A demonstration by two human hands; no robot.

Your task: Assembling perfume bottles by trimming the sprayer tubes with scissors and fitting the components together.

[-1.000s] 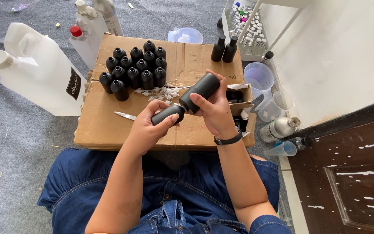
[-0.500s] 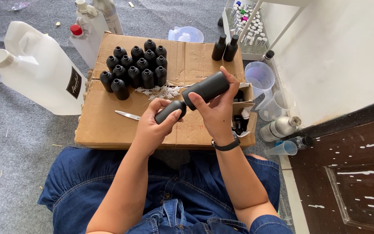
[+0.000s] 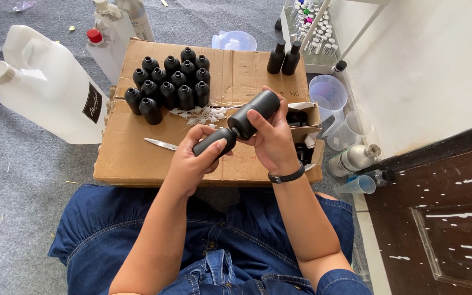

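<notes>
- Since a second ago, the matte black cylindrical plastic bottle (image 3: 253, 113) has tilted steeper above the flattened brown cardboard box (image 3: 137, 158).
- Right hand (image 3: 271, 141) grips its body.
- Left hand (image 3: 195, 161) wraps the long black cap (image 3: 214, 141), now pushed against the neck.

Bright even daylight, soft shadows, sharp focus, slight wide-angle edge distortion

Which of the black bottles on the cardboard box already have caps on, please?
The two black bottles standing together at the box's far right edge. Both wear tall caps, whereas the clustered bottles at the far left stand with open necks.
</notes>
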